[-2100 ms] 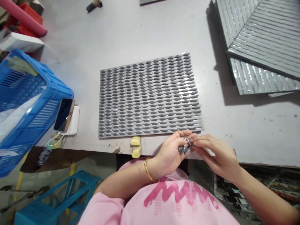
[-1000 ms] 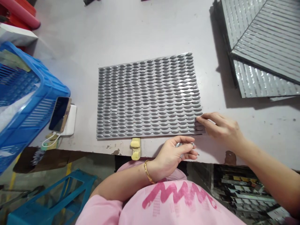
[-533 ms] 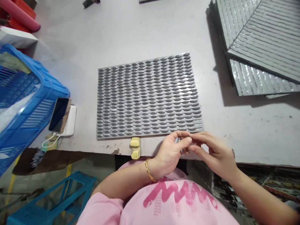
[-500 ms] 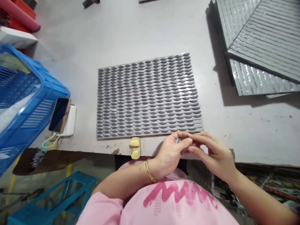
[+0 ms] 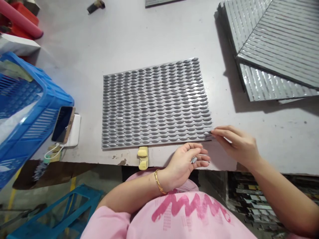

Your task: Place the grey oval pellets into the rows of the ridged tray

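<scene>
A rectangular sheet [image 5: 154,103] covered in rows of glossy grey ovals lies flat on the table. At its lower right corner, my right hand [image 5: 236,142] is closed, thumb and forefinger pinching a small grey piece [image 5: 211,131] against the edge; the fingertips mostly hide it. My left hand [image 5: 183,162] is cupped, palm up, below the sheet's front edge. Small grey pieces [image 5: 193,160] rest in that palm under the curled fingers; how many is hidden. A gold bangle [image 5: 159,182] circles the left wrist.
Stacked grey ridged panels [image 5: 279,49] stand at the right. A yellow block [image 5: 143,157] sits on the table's front edge. Leftward are a blue crate [image 5: 50,86], a phone [image 5: 62,124] and a cabled white power bank [image 5: 74,129]. A blue stool [image 5: 59,212] stands below the table.
My right hand has left my left hand and moved up and right to the sheet's corner. My left hand's fingers have loosened, showing the grey pieces in the palm.
</scene>
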A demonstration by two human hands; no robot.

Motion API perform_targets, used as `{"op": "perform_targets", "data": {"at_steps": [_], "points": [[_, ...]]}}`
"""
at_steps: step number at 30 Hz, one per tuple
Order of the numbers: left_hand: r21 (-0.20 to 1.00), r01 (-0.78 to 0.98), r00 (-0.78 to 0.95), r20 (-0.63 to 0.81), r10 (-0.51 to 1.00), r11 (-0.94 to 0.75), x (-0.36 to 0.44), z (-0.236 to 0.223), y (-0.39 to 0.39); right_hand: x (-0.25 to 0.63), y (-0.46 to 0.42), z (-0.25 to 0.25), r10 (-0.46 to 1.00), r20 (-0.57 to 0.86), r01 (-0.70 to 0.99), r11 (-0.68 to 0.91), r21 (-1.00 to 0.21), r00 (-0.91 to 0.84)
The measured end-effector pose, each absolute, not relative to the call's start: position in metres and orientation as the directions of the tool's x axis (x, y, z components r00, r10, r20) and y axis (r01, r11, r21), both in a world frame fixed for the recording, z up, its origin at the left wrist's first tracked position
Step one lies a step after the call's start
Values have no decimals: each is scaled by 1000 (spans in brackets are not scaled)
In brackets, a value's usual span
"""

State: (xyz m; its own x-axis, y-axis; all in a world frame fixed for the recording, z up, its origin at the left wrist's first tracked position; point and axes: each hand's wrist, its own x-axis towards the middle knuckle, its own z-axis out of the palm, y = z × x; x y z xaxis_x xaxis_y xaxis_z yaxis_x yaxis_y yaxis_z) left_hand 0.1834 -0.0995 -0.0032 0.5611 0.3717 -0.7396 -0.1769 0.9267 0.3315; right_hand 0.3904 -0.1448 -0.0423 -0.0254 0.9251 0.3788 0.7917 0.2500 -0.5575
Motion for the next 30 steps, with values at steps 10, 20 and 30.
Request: {"op": "perform_targets", "data": {"at_steps": [10, 20, 30], "points": [[249, -131, 571, -772, 278, 960, 181, -8, -98, 410, -124, -42, 899, 306, 906, 380, -187, -314], [232, -166, 654, -702, 283, 959, 183, -4, -92, 414, -122, -38, 913, 257, 892, 379, -246, -317], [356, -127, 640, -684, 350, 926, 184, 7, -99, 349, -149, -6, 966, 167, 672, 258, -695, -198]]}}
